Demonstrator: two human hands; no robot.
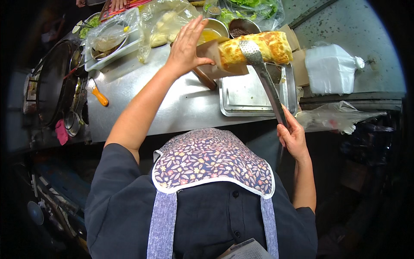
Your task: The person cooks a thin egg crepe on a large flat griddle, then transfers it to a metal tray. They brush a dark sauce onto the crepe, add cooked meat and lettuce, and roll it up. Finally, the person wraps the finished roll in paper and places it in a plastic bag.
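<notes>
A browned, rolled flatbread is held in the air by metal tongs with a perforated jaw. My right hand grips the tongs by their handle, beyond the table's front edge. The roll's left end sits in the mouth of a brown paper bag. At the bag's closed side is my left hand, its fingers stretched out and its thumb over the paper. Whether its palm grips the bag is hidden. Below the roll lies a rectangular metal tray on the steel table.
Behind the hands stand a metal bowl of yellow liquid and one of dark paste. Bagged dough and a white plastic tub lie left. An orange-handled scraper rests near a griddle. Another person's hand shows at top.
</notes>
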